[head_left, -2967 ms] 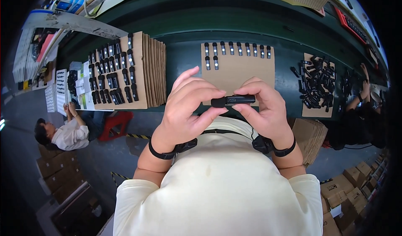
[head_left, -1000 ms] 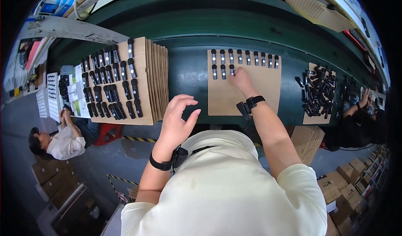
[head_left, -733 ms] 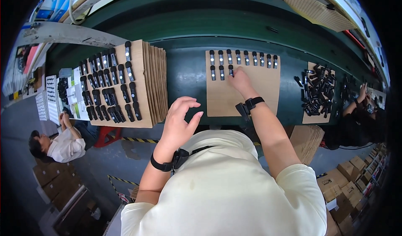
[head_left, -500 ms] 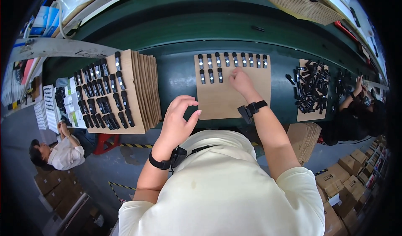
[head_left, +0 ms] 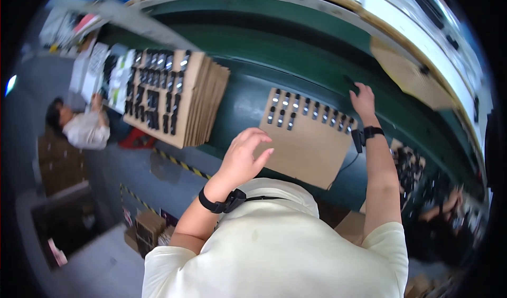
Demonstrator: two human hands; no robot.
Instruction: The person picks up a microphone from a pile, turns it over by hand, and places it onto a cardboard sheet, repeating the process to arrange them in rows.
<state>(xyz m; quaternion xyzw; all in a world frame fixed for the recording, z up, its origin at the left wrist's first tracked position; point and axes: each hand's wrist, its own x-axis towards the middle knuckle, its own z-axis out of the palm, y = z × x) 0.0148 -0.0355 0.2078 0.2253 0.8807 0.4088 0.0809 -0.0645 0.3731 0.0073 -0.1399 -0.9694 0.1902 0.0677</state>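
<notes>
Left hand point(head_left: 244, 158) empty, fingers parted; right hand point(head_left: 363, 98), grip indeterminable, beside a black piece point(head_left: 348, 80) on the green bench point(head_left: 247, 92): its wrist module point(head_left: 359, 140), swung leftward, could disarrange miniature microphones point(head_left: 306, 106) rowed on cardboard point(head_left: 306, 155).

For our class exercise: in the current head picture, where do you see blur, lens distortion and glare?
Head view: blur smears the small black devices on the cardboard sheet, while the left hand looks clearer; head view: the shelf edge bows and the picture corners go black; head view: a bright white patch glares near the left rim.
</notes>
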